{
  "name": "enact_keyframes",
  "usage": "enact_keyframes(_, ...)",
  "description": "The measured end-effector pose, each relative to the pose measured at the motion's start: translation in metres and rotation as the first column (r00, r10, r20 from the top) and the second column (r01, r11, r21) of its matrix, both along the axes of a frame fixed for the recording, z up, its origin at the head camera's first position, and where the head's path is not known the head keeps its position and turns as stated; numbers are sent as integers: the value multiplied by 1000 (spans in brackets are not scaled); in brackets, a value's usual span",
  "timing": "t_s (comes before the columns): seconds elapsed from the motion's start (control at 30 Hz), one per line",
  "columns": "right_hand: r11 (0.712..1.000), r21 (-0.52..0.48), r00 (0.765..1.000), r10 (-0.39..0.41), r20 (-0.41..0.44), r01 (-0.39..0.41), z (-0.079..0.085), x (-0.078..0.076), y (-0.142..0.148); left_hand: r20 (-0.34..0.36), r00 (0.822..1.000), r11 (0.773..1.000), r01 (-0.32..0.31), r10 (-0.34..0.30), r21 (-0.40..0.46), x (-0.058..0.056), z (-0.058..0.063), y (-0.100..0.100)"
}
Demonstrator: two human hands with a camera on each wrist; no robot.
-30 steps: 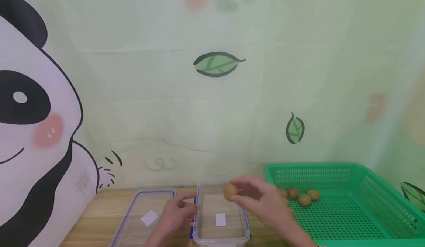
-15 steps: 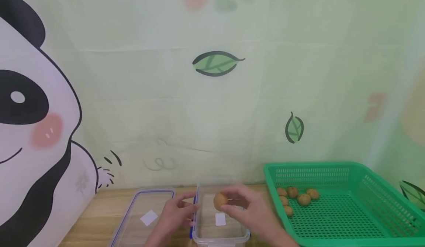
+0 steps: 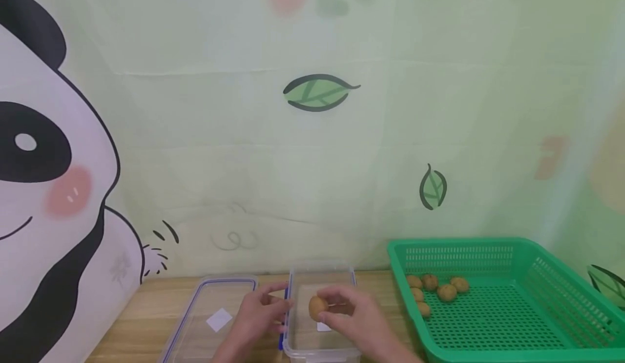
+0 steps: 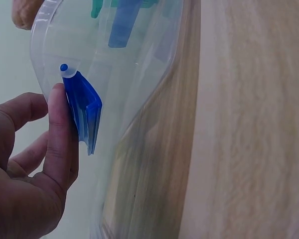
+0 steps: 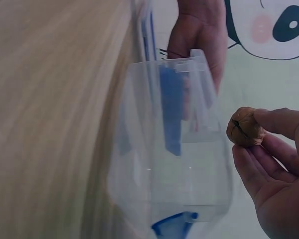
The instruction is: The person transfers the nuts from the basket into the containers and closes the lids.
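A brown walnut (image 3: pixel 318 309) is pinched between the thumb and fingers of my right hand (image 3: pixel 358 319). It is held over the clear plastic box (image 3: pixel 303 341), and the right wrist view shows a dark crack in the walnut's shell (image 5: pixel 245 127). My left hand (image 3: pixel 259 314) touches the box's left side with fairly straight fingers. Up close in the left wrist view, one finger lies along the outer wall beside a blue latch (image 4: pixel 83 109). A white label (image 3: pixel 323 327) shows inside the box outline, partly covered by the right hand.
On the right, a green plastic basket (image 3: pixel 508 341) holds several walnuts (image 3: pixel 446 293) in its left corner. A clear lid with a blue seal (image 3: pixel 195 330) and a white label lies left of the box on the wooden table (image 3: pixel 141 314). Behind stands a printed panda cloth (image 3: pixel 195 135).
My right hand has carried the walnut leftward and lower over the box, away from the basket. The left hand has stayed at the box's side.
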State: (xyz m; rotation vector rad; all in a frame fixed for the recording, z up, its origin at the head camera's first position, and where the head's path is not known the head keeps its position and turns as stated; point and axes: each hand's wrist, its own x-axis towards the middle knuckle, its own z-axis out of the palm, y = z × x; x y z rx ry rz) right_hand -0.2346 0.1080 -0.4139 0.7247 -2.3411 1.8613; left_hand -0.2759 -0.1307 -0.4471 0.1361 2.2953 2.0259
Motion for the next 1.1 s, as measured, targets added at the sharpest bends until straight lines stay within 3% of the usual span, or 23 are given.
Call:
enact_keyframes(0.37,996,88,1000,0,29,-3,-14,-7,-6,5,1000,1000,-4,4,-3,1,0,0)
enact_keyframes(1.1,977,187,995,98,25,-101,-23,-6,-12,8,1000,1000,-10,10,-13,1,2,1)
